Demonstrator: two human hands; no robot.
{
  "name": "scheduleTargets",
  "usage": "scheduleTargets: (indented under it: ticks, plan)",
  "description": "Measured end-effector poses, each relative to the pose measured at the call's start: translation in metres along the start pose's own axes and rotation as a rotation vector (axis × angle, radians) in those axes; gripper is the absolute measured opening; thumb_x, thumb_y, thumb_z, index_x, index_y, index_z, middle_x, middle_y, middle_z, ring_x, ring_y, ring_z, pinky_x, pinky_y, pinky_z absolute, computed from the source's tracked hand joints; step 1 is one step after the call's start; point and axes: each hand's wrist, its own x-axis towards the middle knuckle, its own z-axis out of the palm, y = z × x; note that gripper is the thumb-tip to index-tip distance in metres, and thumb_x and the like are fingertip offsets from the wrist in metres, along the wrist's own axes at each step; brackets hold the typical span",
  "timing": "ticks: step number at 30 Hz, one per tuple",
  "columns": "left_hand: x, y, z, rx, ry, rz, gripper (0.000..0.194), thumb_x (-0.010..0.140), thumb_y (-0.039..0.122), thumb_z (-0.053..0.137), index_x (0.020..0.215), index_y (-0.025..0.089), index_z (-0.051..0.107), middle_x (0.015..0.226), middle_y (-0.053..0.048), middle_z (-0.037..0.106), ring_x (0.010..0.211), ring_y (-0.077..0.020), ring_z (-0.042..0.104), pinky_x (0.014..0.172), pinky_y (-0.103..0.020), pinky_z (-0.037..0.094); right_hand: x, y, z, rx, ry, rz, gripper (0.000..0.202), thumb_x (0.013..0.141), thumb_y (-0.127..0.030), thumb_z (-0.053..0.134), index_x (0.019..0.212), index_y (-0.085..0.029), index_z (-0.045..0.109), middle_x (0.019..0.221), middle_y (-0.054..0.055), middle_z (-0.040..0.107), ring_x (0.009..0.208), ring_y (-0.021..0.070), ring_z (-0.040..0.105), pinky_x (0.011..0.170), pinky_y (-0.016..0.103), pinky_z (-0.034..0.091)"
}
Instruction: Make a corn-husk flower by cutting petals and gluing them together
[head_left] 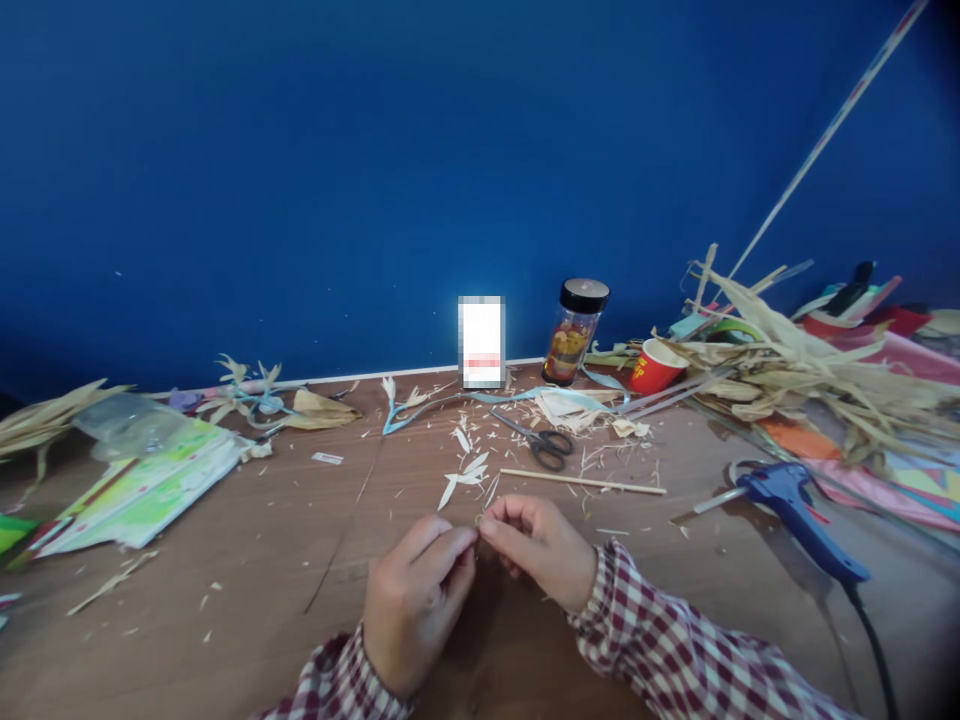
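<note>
My left hand [418, 605] and my right hand [541, 548] meet over the near middle of the table, fingers closed in pinches. Between their fingertips shows a tiny yellowish bit, too small to name. Just beyond the hands lie pale cut husk pieces [465, 478] shaped like petals. A thin wooden stick [583, 482] rests past my right hand. Farther back are scissors [552, 450] with dark handles, lying among scattered trimmings. Both hands are apart from these things.
On the right lies a blue glue gun [780, 495] with its cord, below a heap of dried corn husks [787, 350]. A red paper cup [655, 367] and a lidded jar [574, 335] stand near the blue wall. Green-and-white packaging [150, 485] lies left.
</note>
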Motion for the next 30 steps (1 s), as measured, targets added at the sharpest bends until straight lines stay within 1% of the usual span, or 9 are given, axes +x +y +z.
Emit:
scheduleTargets:
  ticks: [5, 8, 10, 13, 17, 22, 26, 28, 30]
  plan:
    - [0.000, -0.001, 0.000, 0.005, 0.008, 0.010, 0.021, 0.076, 0.019, 0.050, 0.087, 0.023, 0.067, 0.071, -0.005, 0.059, 0.062, -0.0147, 0.052, 0.060, -0.023, 0.038, 0.003, 0.005, -0.002, 0.031, 0.005, 0.027, 0.029, 0.076, -0.043, 0.052, 0.071, -0.014, 0.050, 0.052, -0.006, 0.044, 0.043, 0.0050, 0.040, 0.042, 0.016, 0.034]
    - [0.002, 0.000, 0.001, -0.003, 0.037, 0.042, 0.018, 0.075, 0.017, 0.051, 0.085, 0.021, 0.066, 0.070, -0.004, 0.057, 0.060, -0.0136, 0.052, 0.057, -0.023, 0.039, 0.005, 0.007, -0.003, 0.036, 0.002, 0.014, 0.027, 0.077, -0.041, 0.052, 0.071, -0.015, 0.049, 0.053, -0.006, 0.044, 0.044, 0.0049, 0.040, 0.042, 0.016, 0.034]
    - [0.004, 0.001, 0.002, -0.029, 0.053, 0.036, 0.015, 0.075, 0.017, 0.051, 0.082, 0.019, 0.065, 0.067, -0.003, 0.057, 0.058, -0.0128, 0.051, 0.055, -0.022, 0.039, 0.005, 0.006, -0.003, 0.031, 0.003, 0.008, 0.026, 0.077, -0.040, 0.052, 0.071, -0.015, 0.049, 0.054, -0.006, 0.044, 0.045, 0.0053, 0.040, 0.042, 0.016, 0.034]
    - [0.008, 0.001, 0.003, -0.094, 0.041, -0.057, 0.012, 0.075, 0.020, 0.051, 0.077, 0.018, 0.063, 0.067, -0.002, 0.057, 0.057, -0.0123, 0.051, 0.052, -0.022, 0.040, 0.002, 0.002, -0.003, -0.011, 0.008, -0.003, 0.023, 0.078, -0.037, 0.051, 0.072, -0.016, 0.048, 0.055, -0.005, 0.044, 0.046, 0.0058, 0.040, 0.043, 0.016, 0.033]
    - [0.010, -0.001, 0.005, -0.194, -0.019, -0.201, 0.012, 0.076, 0.024, 0.050, 0.077, 0.018, 0.060, 0.070, -0.002, 0.059, 0.060, -0.0135, 0.055, 0.054, -0.023, 0.044, -0.002, -0.004, -0.001, -0.218, 0.067, -0.107, 0.014, 0.079, -0.028, 0.050, 0.072, -0.016, 0.051, 0.056, -0.005, 0.045, 0.049, 0.0065, 0.039, 0.046, 0.018, 0.031]
    - [0.008, -0.007, 0.008, -0.471, -0.093, -0.380, 0.015, 0.077, 0.028, 0.050, 0.084, 0.018, 0.058, 0.069, -0.002, 0.063, 0.062, -0.0142, 0.059, 0.058, -0.025, 0.047, -0.003, -0.002, 0.002, -0.520, 0.166, -0.262, 0.006, 0.077, -0.018, 0.051, 0.072, -0.018, 0.054, 0.063, -0.004, 0.052, 0.058, 0.0084, 0.046, 0.053, 0.019, 0.033]
    - [0.009, -0.010, 0.010, -0.671, -0.098, -0.521, 0.018, 0.072, 0.029, 0.057, 0.083, 0.015, 0.058, 0.068, -0.002, 0.064, 0.062, -0.0134, 0.059, 0.060, -0.025, 0.048, -0.004, -0.001, 0.003, -0.650, 0.179, -0.338, 0.006, 0.076, -0.015, 0.052, 0.071, -0.019, 0.053, 0.067, -0.003, 0.053, 0.061, 0.0088, 0.047, 0.056, 0.020, 0.033]
    - [0.010, -0.011, 0.010, -0.751, -0.087, -0.549, 0.023, 0.070, 0.027, 0.060, 0.089, 0.015, 0.054, 0.067, 0.000, 0.063, 0.062, -0.0125, 0.059, 0.060, -0.024, 0.047, -0.005, -0.001, 0.004, -0.704, 0.175, -0.362, 0.006, 0.076, -0.015, 0.052, 0.072, -0.019, 0.053, 0.068, -0.003, 0.053, 0.063, 0.0095, 0.048, 0.057, 0.020, 0.033]
    - [0.012, -0.010, 0.009, -0.808, -0.068, -0.541, 0.033, 0.070, 0.025, 0.061, 0.098, 0.016, 0.047, 0.063, 0.002, 0.063, 0.060, -0.0116, 0.058, 0.060, -0.024, 0.047, -0.006, -0.003, 0.004, -0.749, 0.183, -0.373, 0.006, 0.076, -0.015, 0.052, 0.072, -0.019, 0.052, 0.069, -0.002, 0.054, 0.066, 0.0104, 0.048, 0.058, 0.020, 0.033]
